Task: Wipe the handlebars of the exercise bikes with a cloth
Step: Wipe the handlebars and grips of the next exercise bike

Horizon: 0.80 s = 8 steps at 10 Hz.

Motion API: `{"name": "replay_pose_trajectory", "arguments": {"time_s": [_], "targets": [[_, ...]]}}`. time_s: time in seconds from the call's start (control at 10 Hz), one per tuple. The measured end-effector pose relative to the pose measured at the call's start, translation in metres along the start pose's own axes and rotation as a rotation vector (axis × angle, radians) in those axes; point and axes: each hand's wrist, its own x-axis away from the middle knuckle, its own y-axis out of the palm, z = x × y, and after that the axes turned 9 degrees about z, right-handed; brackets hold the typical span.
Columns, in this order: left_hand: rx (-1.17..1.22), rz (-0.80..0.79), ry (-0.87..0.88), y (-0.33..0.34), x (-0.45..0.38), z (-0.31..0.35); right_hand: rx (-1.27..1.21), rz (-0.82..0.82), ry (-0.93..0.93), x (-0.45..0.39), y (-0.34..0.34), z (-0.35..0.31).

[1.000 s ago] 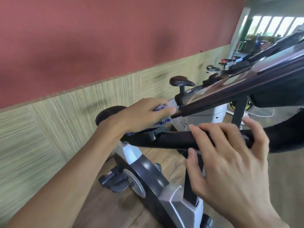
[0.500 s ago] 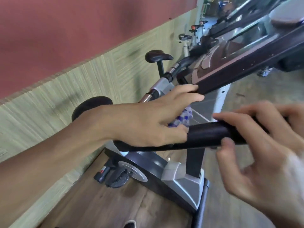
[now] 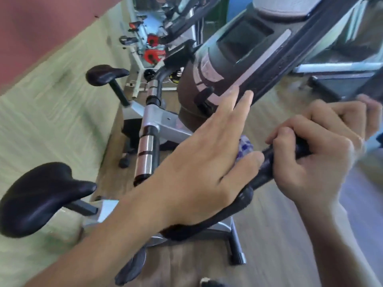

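- Presently, left hand (image 3: 199, 162): laid over the black handlebar (image 3: 267, 162), fingers mostly straight, thumb curled along the bar's near side; the palm and thumb press a cloth (image 3: 245, 147) against the bar.
- Cloth: white with blue or purple checks, only a small bunch showing between the left thumb and the forefinger; the rest is hidden under the palm.
- Right hand (image 3: 323, 150): just to the right of the left hand, fingers curled round the same handlebar and gripping it; the two hands nearly touch, with the cloth's visible bunch between them.
- Handlebar: dark padded tube running from below the left wrist up and to the right through both hands; its far end passes out of sight beyond the right knuckles.
- Console (image 3: 244, 48): grey and black, with a dark screen, tilted just above and beyond the left fingertips; pale marks on its face are too blurred to read, and no brand or lettering can be made out.
- Near saddle (image 3: 39, 197): black, well to the left of the left forearm.
- Far saddle (image 3: 105, 74): black, on a post, farther off to the upper left of the left hand.
- Chrome post (image 3: 145, 154): with dark bands, left of the left hand, rising to a grey frame joint.
- Further machines (image 3: 153, 48): with red parts, along the wall far beyond the hands; blurred.
- Floor (image 3: 275, 241): wood-look, below both hands.
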Motion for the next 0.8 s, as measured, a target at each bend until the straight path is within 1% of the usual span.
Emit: {"name": "replay_pose_trajectory", "arguments": {"time_s": [0.1,0.2,0.3,0.4,0.5,0.6,0.7,0.8], "targets": [[0.061,0.036,-0.177,0.000,-0.016,-0.011,0.002,0.064,0.001,0.004,0.002,0.001],[0.005,0.070,0.179,-0.006,0.031,-0.022,0.007,0.083,0.005,0.007,0.004,0.000],[0.062,0.072,0.300,-0.009,0.054,-0.027,0.013,0.099,0.005,0.008,0.005,-0.004],[0.112,0.019,0.315,-0.010,0.042,-0.026,0.043,0.069,0.045,0.010,0.003,-0.010],[0.091,-0.038,0.322,-0.007,0.029,-0.021,0.119,-0.024,0.036,0.010,-0.002,-0.014],[0.069,-0.027,0.412,-0.007,0.034,-0.028,0.166,-0.202,0.115,0.005,-0.019,-0.024],[0.077,-0.020,0.478,-0.016,0.065,-0.058,0.066,-0.197,0.327,0.013,-0.036,-0.054],[0.104,0.017,0.476,-0.017,0.081,-0.072,0.073,-0.128,0.491,0.028,-0.040,-0.092]]}}
